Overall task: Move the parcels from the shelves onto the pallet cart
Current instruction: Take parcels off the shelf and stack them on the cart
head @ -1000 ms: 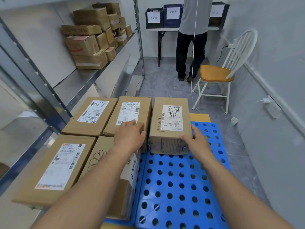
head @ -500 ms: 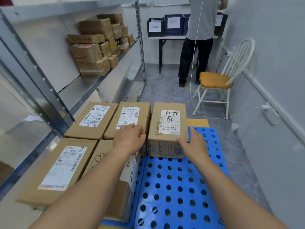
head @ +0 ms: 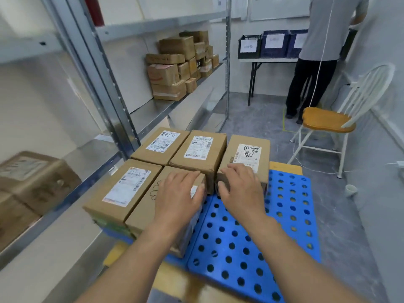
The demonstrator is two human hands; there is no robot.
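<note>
Head view, near end first: what are the hands doing?
— Both lie flat, fingers nearly straight, clasping nothing: left hand (head: 177,197) on the doodled parcel (head: 144,206), right hand (head: 242,191) pressing the end parcel (head: 247,154), all on the blue pallet cart (head: 251,248).
— Which step?
— Squaring up the row, I judge. Next calls for turning to the shelf (head: 153,110), where stacked parcels (head: 170,73) wait.

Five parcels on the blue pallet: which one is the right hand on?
The far-right parcel, alone in its own column; the right hand rests on its near end. The other four form a two-by-two block to its left.
</note>
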